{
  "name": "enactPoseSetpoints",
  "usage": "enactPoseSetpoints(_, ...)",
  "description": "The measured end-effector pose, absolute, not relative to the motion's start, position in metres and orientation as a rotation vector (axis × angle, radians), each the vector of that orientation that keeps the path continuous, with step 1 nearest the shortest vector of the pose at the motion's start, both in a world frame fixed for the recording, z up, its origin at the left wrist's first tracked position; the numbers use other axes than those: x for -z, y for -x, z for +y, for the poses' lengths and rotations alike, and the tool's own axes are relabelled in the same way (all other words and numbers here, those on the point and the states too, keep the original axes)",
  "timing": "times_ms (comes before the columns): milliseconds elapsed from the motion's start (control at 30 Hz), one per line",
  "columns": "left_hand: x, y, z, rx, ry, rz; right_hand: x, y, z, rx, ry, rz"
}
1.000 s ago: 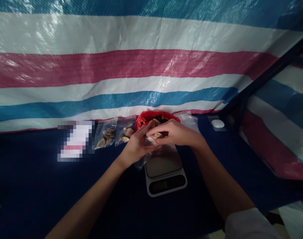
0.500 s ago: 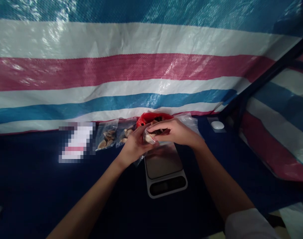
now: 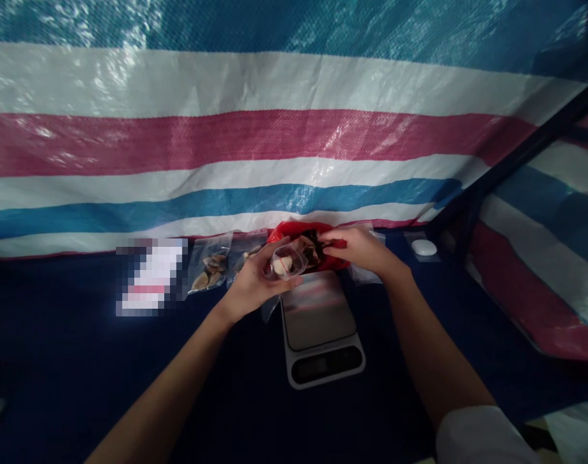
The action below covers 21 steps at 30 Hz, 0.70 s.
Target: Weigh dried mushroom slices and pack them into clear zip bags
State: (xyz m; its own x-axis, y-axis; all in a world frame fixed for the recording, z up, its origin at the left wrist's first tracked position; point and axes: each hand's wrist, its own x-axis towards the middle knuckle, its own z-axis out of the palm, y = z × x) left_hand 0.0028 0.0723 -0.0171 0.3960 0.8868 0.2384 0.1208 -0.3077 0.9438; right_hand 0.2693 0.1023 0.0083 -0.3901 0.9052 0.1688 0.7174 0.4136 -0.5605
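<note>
My left hand (image 3: 252, 280) is closed around a clear plastic bag (image 3: 296, 258), its mouth held apart, with pale dried pieces (image 3: 283, 265) inside. To its right, my right hand (image 3: 359, 248) reaches over a red plastic bag (image 3: 291, 229) of dark brown dried slices (image 3: 310, 248). Its thumb and fingers are drawn together in a pinch among the slices; what is between the tips is too small to make out. Just below both hands lies a white kitchen scale (image 3: 322, 316) with a metal plate and a dark display.
Left of my hands lie a clear bag of dried slices (image 3: 209, 270) and another filled bag (image 3: 238, 254). A blurred-out white item (image 3: 151, 277) is farther left. Clear bags (image 3: 366, 274) lie behind my right wrist, and a white oval object (image 3: 424, 248) sits at right. Striped sheeting (image 3: 294, 135) rises behind.
My right hand has moved away from the clear bag, to the right, over the red bag. The clear bag in my left hand now shows its mouth and pale contents more fully.
</note>
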Motion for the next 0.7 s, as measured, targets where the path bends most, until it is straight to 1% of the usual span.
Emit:
enactPoseSetpoints(167, 0.013, 0.001, 0.074, -0.987, -1.639, 0.919, -0.004, -0.248, 0.101, -0.346, 1.583, -2.398)
enactPoseSetpoints(433, 0.012, 0.002, 0.075, -0.983, -1.623, 0.933, 0.006, -0.227, 0.098, -0.169, 1.891, -2.452)
enactPoseSetpoints(567, 0.012, 0.001, 0.075, -0.996, -1.629, 0.925, 0.010, -0.218, 0.097, -0.109, 1.961, -2.397)
enactPoseSetpoints(700, 0.011, 0.001, 0.074, -0.987, -1.585, 0.896, 0.011, -0.210, 0.094, -0.105, 1.941, -2.382)
